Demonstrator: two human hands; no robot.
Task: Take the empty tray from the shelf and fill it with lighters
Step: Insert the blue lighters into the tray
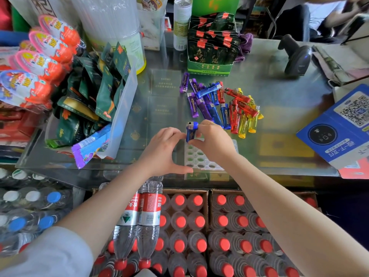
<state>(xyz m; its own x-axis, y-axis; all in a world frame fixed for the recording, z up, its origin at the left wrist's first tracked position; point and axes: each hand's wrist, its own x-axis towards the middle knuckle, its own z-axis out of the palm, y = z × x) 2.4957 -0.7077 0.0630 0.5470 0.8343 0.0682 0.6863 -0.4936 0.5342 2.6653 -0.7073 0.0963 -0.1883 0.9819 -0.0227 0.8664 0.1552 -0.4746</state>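
Both hands: right hand (211,142) pinches blue lighter (191,131) over tray (197,159) far edge

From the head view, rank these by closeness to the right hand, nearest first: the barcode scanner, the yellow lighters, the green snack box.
Measured from the right hand:
1. Yellow lighters, just beyond it to the right, at the pile's near edge.
2. Green snack box, straight ahead, past the pile.
3. Barcode scanner, far right corner of the counter.

Both bare forearms reaching forward, hands meeting close together. Left hand (163,150) curved wide, thumb spread low and fingertips touching what the right holds. Right hand (213,142) palm-down, fingers curled, pinching upright.
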